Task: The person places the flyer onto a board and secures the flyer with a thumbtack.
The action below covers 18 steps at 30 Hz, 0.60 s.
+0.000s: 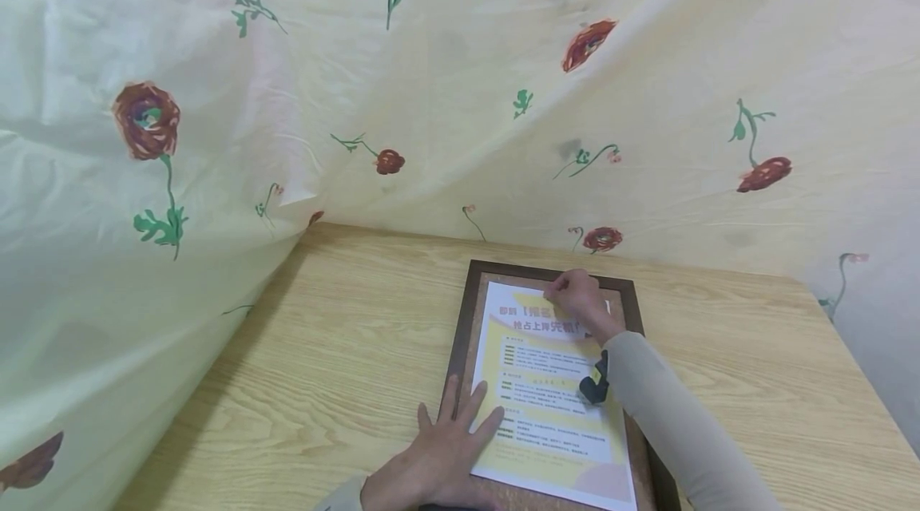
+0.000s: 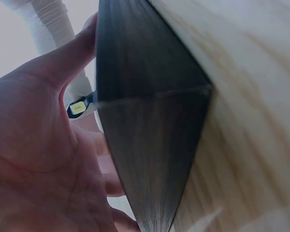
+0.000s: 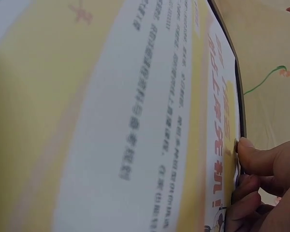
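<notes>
The only print stands on the yellow and white flyer (image 1: 549,391) lying in the brown frame (image 1: 470,311). Its headline runs in 2 lines of large red-orange Chinese characters; the right hand (image 1: 578,299) covers part of the upper line. The lower line appears to read 抢占上岸先机, ending in an exclamation mark. In the right wrist view the same headline (image 3: 217,130) is blurred. The small dark body text in blocks below is too fine to read.

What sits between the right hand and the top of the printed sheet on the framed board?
Nothing visible. The right hand already rests on the top edge of the printed sheet, fingers curled there, while the left hand presses flat at the lower left.
</notes>
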### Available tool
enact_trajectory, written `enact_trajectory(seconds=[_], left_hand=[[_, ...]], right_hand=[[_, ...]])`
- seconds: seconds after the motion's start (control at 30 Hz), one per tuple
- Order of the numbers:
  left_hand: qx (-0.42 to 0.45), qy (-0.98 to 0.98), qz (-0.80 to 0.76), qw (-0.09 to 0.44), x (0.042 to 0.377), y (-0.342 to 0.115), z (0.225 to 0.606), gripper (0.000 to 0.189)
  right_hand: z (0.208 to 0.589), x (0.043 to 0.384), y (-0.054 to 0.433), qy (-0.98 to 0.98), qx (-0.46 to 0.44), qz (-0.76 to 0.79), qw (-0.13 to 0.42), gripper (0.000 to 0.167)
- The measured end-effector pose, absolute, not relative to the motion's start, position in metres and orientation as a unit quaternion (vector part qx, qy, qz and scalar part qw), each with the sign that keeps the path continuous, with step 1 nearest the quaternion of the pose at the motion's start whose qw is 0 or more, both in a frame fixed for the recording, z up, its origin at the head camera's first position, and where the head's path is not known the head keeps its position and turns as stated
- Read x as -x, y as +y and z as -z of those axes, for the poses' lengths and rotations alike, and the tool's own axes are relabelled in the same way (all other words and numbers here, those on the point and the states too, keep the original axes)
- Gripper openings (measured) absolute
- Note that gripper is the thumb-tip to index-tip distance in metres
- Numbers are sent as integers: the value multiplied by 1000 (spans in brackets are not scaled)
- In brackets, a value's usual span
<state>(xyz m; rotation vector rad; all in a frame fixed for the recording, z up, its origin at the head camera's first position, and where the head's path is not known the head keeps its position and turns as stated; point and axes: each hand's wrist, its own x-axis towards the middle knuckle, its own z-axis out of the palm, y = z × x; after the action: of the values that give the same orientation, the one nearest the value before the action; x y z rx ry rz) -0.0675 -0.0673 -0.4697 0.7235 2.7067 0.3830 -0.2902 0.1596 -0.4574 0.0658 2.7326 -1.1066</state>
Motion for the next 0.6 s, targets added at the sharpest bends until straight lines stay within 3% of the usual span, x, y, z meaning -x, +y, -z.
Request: enact_trajectory(seconds=[0.6], left_hand=[[-243, 947, -115, 174, 67, -65, 467, 114]], right_hand=[[459, 291, 157, 927, -20, 367, 75, 10]])
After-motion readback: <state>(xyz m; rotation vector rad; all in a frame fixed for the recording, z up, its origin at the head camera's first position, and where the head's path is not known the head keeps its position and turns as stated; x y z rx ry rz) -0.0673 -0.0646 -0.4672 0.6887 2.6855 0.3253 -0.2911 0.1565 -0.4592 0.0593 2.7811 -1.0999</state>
